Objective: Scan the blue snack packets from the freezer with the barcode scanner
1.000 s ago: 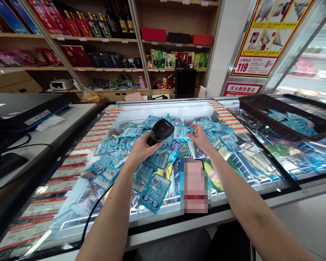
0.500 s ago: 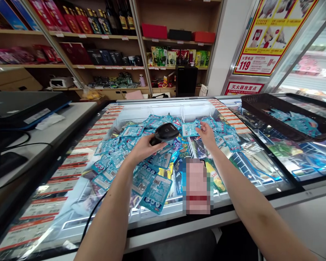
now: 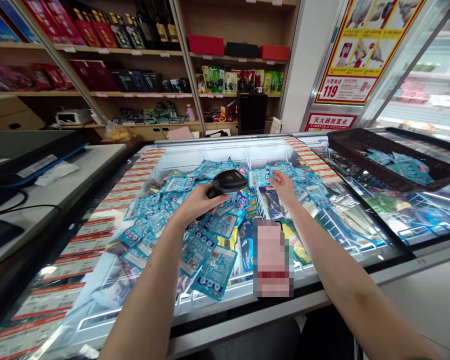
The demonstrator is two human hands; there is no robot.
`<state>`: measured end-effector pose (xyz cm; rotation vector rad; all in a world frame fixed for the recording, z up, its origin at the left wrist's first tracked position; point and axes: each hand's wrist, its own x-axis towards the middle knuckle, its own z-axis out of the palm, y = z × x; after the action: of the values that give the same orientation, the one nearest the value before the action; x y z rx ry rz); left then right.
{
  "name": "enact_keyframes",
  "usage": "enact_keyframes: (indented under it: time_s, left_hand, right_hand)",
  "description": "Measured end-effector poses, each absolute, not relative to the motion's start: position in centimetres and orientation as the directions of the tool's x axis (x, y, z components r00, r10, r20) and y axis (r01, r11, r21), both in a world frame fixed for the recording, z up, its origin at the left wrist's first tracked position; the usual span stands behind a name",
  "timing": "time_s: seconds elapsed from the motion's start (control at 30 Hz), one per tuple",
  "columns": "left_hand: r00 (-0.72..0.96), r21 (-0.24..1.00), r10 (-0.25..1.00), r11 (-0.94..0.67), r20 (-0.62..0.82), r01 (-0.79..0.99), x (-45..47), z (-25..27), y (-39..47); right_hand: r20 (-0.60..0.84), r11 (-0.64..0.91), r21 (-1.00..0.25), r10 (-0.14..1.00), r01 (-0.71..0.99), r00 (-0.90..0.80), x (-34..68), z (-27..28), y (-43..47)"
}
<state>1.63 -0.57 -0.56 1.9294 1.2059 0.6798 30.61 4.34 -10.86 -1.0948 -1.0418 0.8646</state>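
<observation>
Your left hand [image 3: 199, 204] is wrapped around the handle of a black scanner [image 3: 229, 181], its head turned toward your right. Your right hand [image 3: 284, 187] pinches a blue packet [image 3: 260, 177] by its right end, thumb and fingers drawn close together, with the printed side facing you. The packet sits just beside the scanner's nose; from this angle it's hard to say whether the two actually touch.

Both hands are above the glass top of the freezer [image 3: 218, 330], toward its far side. Under and around your left hand spreads a loose pile [image 3: 197, 254] of similar blue packets, overlapping at odd angles, and the nearest one lies close to the front edge. More of them [image 3: 315, 189] lie beyond and to the right of your right hand. A phone [image 3: 273, 260] rests near the front edge, between your forearms (its screen is blurred out). At the right, a brown basket [image 3: 375, 175] holds some blue packets too. On your left, a counter [image 3: 84, 170] carries a dark machine [image 3: 30, 150], and stocked shelves [image 3: 123, 94] stand behind the freezer.
</observation>
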Motion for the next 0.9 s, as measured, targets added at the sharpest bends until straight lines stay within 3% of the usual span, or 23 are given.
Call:
enact_keyframes:
  time_s: [0.9]
  left_hand:
    - [0.495, 0.794, 0.868, -0.291, -0.014, 0.534, 2.28, -0.82, -0.02]
  right_hand:
    - [0.205, 0.213, -0.977, 0.934, 0.003, 0.294, 30.89, -10.97, 4.51]
